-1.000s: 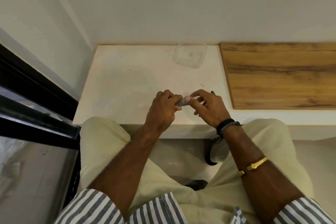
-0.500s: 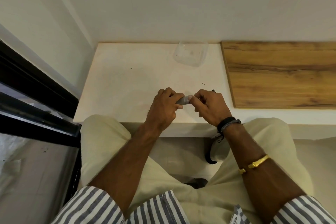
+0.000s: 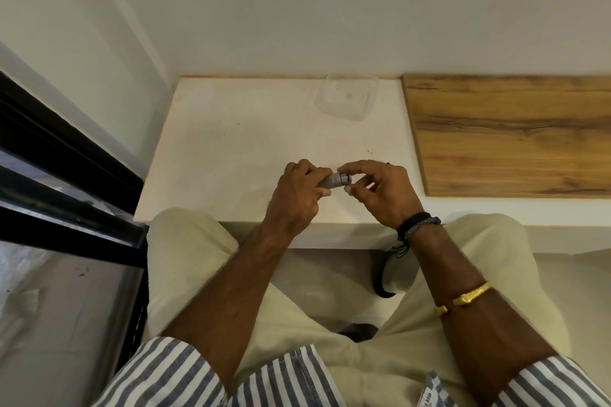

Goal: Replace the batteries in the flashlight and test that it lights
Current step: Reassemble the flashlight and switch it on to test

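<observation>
A small grey flashlight (image 3: 334, 180) lies across my two hands just above the near edge of the white table (image 3: 231, 149). My left hand (image 3: 297, 195) is wrapped around its body, which is mostly hidden in the fist. My right hand (image 3: 380, 188) pinches the flashlight's right end between thumb and forefinger, with the other fingers spread loosely. No loose batteries show. A small dark tip pokes out behind my right hand; I cannot tell what it is.
A clear plastic container (image 3: 347, 97) stands at the back of the table against the wall. A wooden board (image 3: 509, 135) covers the surface to the right. A black window frame (image 3: 66, 182) runs along the left. My knees sit under the table edge.
My right hand's fingers have opened out and shifted on the flashlight's end, so more of the grey body shows between the hands. The left hand has stayed put.
</observation>
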